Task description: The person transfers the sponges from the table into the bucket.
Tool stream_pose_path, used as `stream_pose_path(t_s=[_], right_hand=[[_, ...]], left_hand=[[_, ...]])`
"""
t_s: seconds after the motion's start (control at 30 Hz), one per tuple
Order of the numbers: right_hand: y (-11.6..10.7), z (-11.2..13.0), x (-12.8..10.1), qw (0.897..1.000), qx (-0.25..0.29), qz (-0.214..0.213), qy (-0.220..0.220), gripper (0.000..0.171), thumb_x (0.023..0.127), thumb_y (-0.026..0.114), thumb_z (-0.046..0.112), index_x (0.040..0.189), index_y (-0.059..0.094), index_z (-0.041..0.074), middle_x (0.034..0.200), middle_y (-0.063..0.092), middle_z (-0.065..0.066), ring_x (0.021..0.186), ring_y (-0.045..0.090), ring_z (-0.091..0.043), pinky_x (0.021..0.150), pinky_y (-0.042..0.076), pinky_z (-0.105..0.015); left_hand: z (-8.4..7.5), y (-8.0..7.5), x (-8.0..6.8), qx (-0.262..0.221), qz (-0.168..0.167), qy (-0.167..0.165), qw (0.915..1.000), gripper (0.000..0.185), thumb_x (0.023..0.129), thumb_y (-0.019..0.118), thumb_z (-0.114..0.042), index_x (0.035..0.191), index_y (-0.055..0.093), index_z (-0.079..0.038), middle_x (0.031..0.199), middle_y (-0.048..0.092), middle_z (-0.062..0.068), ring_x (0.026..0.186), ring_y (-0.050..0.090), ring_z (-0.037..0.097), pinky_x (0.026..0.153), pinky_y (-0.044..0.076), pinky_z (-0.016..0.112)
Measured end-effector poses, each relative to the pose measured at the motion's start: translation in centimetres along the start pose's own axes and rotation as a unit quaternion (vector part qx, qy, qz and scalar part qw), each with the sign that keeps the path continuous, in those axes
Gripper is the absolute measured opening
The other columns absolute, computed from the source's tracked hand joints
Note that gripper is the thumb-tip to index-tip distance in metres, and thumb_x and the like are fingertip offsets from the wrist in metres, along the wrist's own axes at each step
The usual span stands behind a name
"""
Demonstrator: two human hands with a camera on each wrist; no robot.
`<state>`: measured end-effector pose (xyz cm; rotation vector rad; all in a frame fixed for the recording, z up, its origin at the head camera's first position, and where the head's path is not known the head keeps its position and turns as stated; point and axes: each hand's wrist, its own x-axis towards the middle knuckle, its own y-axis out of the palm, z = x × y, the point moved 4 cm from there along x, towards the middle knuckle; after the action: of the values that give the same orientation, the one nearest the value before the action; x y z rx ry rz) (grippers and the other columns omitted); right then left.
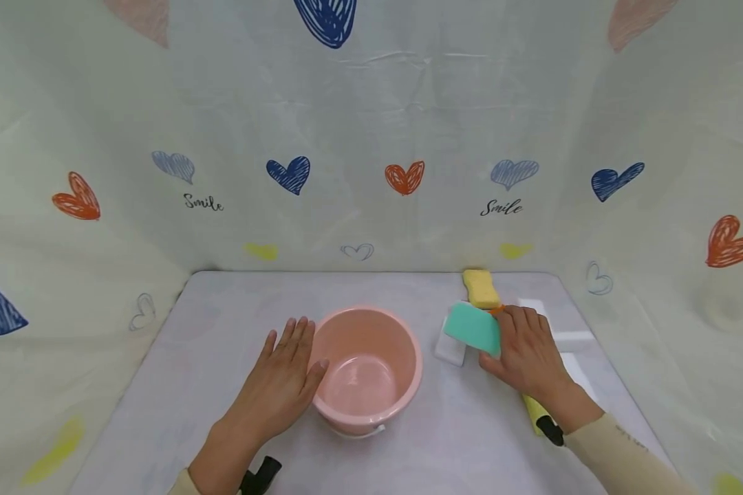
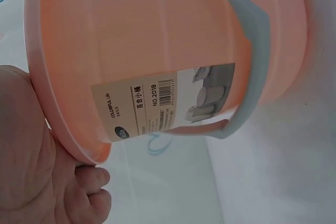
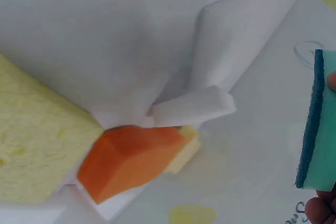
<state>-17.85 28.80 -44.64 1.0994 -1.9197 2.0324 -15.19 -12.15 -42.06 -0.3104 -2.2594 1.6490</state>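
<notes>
The heart-printed cloth backdrop (image 1: 371, 137) rises behind and to both sides of the white desk (image 1: 223, 330), closing the work area in. On the desk, just left of centre, stands a pink plastic bucket (image 1: 367, 368), upright and with nothing inside; the left wrist view shows a printed label (image 2: 163, 106) on its wall and a grey-blue handle (image 2: 252, 51) lying folded against the side. The left hand (image 1: 281, 385) lies flat with straight fingers against the bucket's left wall, thumb at the rim, probably to steady so light a tub. To the right of the bucket, the right hand (image 1: 526, 354) pinches a teal sponge (image 1: 472, 328) by one edge and holds it tilted above the desk, its darker scouring face showing as a thin strip in the right wrist view; this grip seems to keep the soft face free. Beneath it lies a white foam block (image 1: 450, 349). Behind the hand, near the desk's far edge, rests a yellow sponge (image 1: 480, 289), with an orange sponge (image 3: 128, 158) just beside it, touching.
</notes>
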Motion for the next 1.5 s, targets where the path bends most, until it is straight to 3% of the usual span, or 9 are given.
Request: stream_pose_path(t_s=[0.3,0.5,0.63,0.93,1.27,1.5], right_hand=[[-2.6,5.4,6.4,0.997,0.058,-0.031,-0.048,0.059,0.077,0.074,0.037,0.115,0.057,-0.004,0.109,0.057,-0.021,0.098,0.052,-0.041,0.081,0.043,-0.051],[-2.7,10.2,9.5,0.991,0.091,0.019,-0.092,0.053,0.079,0.072,0.038,0.114,0.058,0.002,0.111,0.058,-0.013,0.103,0.051,-0.031,0.088,0.043,-0.045],[-1.7,12.1,10.0,0.985,0.110,0.058,-0.117,0.048,0.077,0.072,0.038,0.112,0.060,0.007,0.111,0.059,-0.008,0.104,0.052,-0.026,0.089,0.044,-0.042],[0.5,14.7,10.4,0.972,0.113,0.139,-0.150,0.051,0.084,0.072,0.045,0.123,0.062,0.013,0.116,0.061,-0.002,0.107,0.050,-0.021,0.089,0.044,-0.038],[1.4,15.2,10.6,0.969,0.088,0.175,-0.150,0.055,0.089,0.070,0.053,0.127,0.062,0.014,0.121,0.062,-0.001,0.111,0.051,-0.020,0.092,0.044,-0.038],[1.4,15.1,10.5,0.968,0.089,0.185,-0.146,0.058,0.090,0.072,0.056,0.129,0.062,0.014,0.122,0.061,-0.001,0.113,0.050,-0.020,0.093,0.044,-0.038]], left_hand=[[-0.3,-0.2,0.0,0.013,0.002,-0.003,0.9999,0.076,0.112,0.043,-0.050,0.163,0.030,0.005,0.170,0.031,0.024,0.161,0.024,0.040,0.129,0.016,0.065],[-0.4,-0.2,0.1,0.009,0.008,-0.003,0.9999,0.077,0.112,0.042,-0.050,0.163,0.029,0.006,0.170,0.030,0.025,0.161,0.023,0.040,0.129,0.016,0.064],[-0.4,-0.1,0.2,0.007,0.013,-0.003,0.9999,0.078,0.112,0.041,-0.051,0.163,0.028,0.007,0.170,0.029,0.025,0.161,0.024,0.041,0.129,0.017,0.064],[-0.2,0.1,0.1,0.018,0.038,-0.020,0.9989,0.083,0.111,0.042,-0.055,0.165,0.024,0.005,0.172,0.025,0.023,0.162,0.019,0.041,0.130,0.015,0.063],[-0.3,0.0,0.1,0.009,0.048,-0.029,0.9984,0.084,0.111,0.042,-0.055,0.165,0.021,0.006,0.172,0.024,0.024,0.162,0.018,0.042,0.130,0.015,0.063],[-0.4,0.1,0.0,0.006,0.036,-0.024,0.9991,0.083,0.110,0.045,-0.053,0.164,0.024,0.007,0.171,0.027,0.025,0.161,0.020,0.042,0.130,0.018,0.062]])
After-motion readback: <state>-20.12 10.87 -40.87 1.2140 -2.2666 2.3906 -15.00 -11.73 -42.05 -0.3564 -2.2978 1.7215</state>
